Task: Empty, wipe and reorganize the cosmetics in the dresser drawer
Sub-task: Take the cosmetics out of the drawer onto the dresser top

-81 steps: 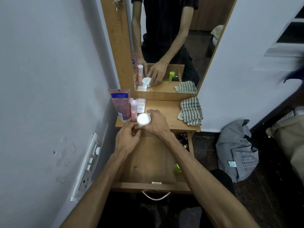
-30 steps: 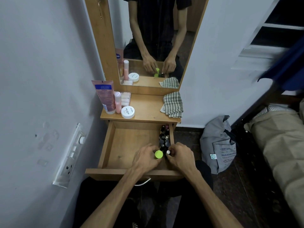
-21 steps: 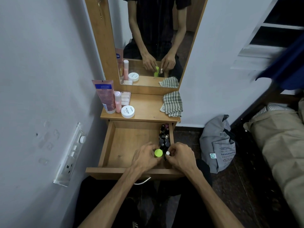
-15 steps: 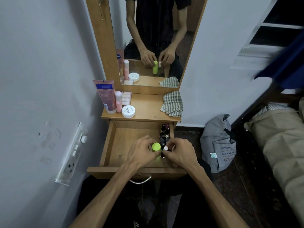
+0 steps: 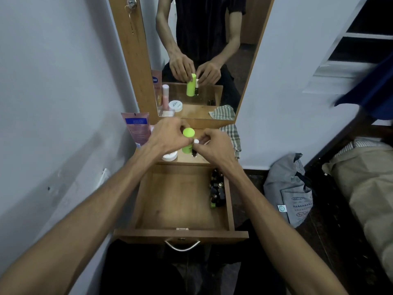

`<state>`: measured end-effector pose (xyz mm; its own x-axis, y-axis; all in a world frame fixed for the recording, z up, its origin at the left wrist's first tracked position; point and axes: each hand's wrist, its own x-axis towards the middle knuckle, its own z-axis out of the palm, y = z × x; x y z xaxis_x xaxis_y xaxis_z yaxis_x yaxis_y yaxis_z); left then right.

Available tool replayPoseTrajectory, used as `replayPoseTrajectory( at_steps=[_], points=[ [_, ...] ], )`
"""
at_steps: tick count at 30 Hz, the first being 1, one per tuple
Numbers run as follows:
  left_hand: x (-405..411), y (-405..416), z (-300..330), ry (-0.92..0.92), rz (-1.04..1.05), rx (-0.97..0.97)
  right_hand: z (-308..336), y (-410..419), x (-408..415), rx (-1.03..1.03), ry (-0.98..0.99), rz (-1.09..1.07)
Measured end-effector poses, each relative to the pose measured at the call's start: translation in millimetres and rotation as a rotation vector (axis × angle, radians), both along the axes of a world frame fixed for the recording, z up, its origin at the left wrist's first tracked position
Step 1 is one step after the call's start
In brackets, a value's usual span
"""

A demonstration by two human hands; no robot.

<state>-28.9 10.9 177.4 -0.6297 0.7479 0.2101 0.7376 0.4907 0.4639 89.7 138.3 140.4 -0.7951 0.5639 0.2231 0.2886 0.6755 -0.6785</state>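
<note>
My two forearms are bare to the elbow, no watch, ring or band on the left hand (image 5: 170,137) or right hand (image 5: 214,147). The mirror shows me in a short-sleeved black shirt and dark trousers.

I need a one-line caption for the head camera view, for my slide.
Left hand lifts a green tube, right hand a white-capped item, above the open drawer.

My left hand (image 5: 170,138) grips green tube (image 5: 188,141) upright above dresser top (image 5: 187,158); my right hand (image 5: 214,149) pinches small white-capped bottle (image 5: 195,145) just beside tube. Open drawer (image 5: 180,233) below dresser top, dark bottles (image 5: 217,190) along its right wall.
</note>
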Motion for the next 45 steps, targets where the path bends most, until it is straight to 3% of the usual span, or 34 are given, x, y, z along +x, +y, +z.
replayPoseTrajectory(
  at_steps=[5, 14, 45],
  points=[
    [-45, 26, 18, 0.101, 0.047, -0.131, 7, 14, -55, 0.001, 0.010, -0.017],
    [-87, 55, -4, 0.061, 0.161, -0.333, -16, 28, -110, -0.053, -0.045, -0.024],
    [-86, 63, -17, 0.039, 0.303, -0.276, -39, 38, -122, -0.061, -0.036, -0.054]
  ],
)
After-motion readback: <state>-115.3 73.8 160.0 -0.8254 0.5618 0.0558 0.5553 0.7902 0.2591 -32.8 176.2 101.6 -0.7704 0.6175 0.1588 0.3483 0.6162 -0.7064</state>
